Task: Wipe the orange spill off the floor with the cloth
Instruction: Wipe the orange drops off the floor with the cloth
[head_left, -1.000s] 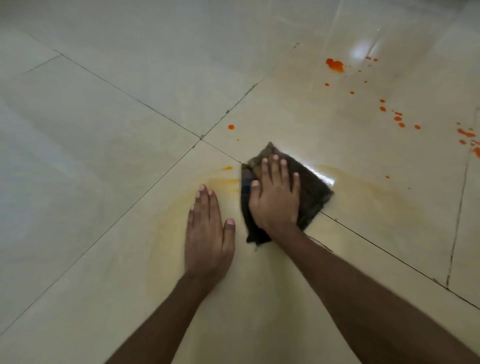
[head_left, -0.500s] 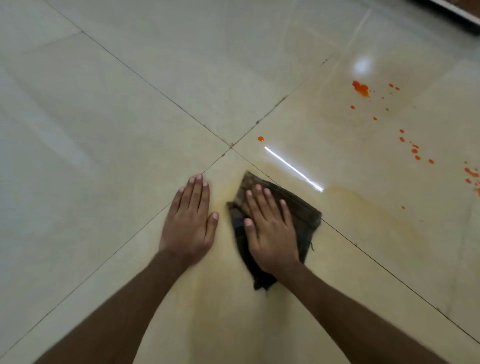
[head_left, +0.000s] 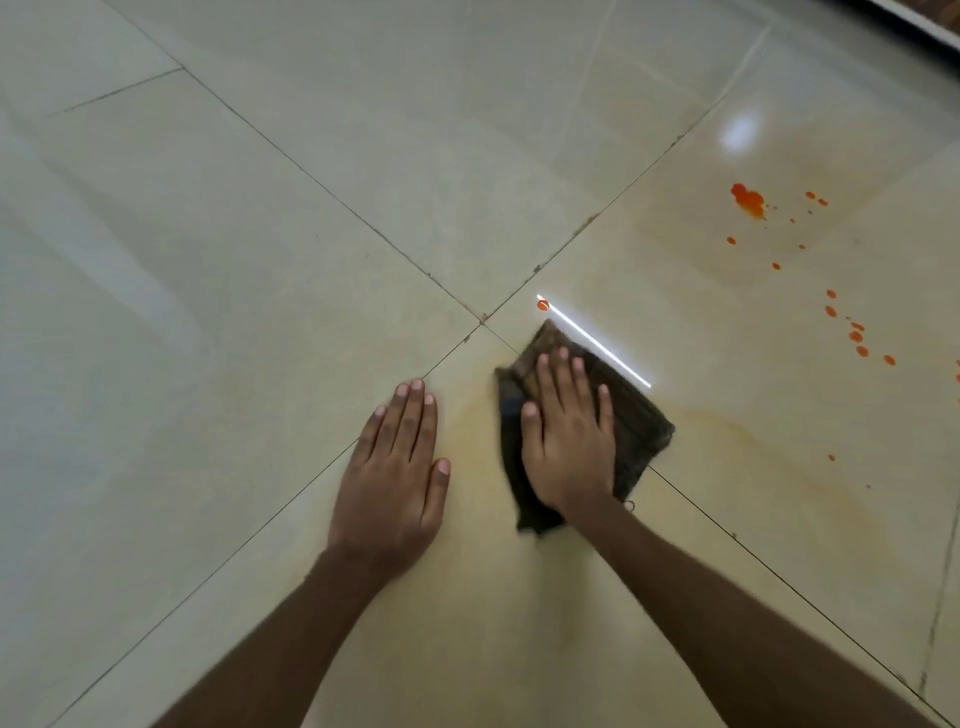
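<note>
A dark brown folded cloth (head_left: 641, 423) lies flat on the cream tiled floor (head_left: 260, 234). My right hand (head_left: 569, 441) presses on it, palm down, fingers spread. My left hand (head_left: 397, 467) rests flat on the bare tile just left of the cloth, holding nothing. A single orange drop (head_left: 543, 305) sits just beyond the cloth's far corner. A larger orange blot (head_left: 748, 200) and a trail of small drops (head_left: 857, 335) lie at the far right. A pale yellow smear (head_left: 779, 457) spreads around and to the right of the cloth.
Dark grout lines cross at a tile corner (head_left: 482, 319) just ahead of the hands. A bright strip of reflected light (head_left: 597, 345) runs along the cloth's far edge. A dark skirting edge (head_left: 930, 21) shows at the top right corner.
The cloth and my right hand slid toward me and left, then forward again toward the single drop. My left hand stays flat on the tile. The view tilted, showing more floor ahead.
</note>
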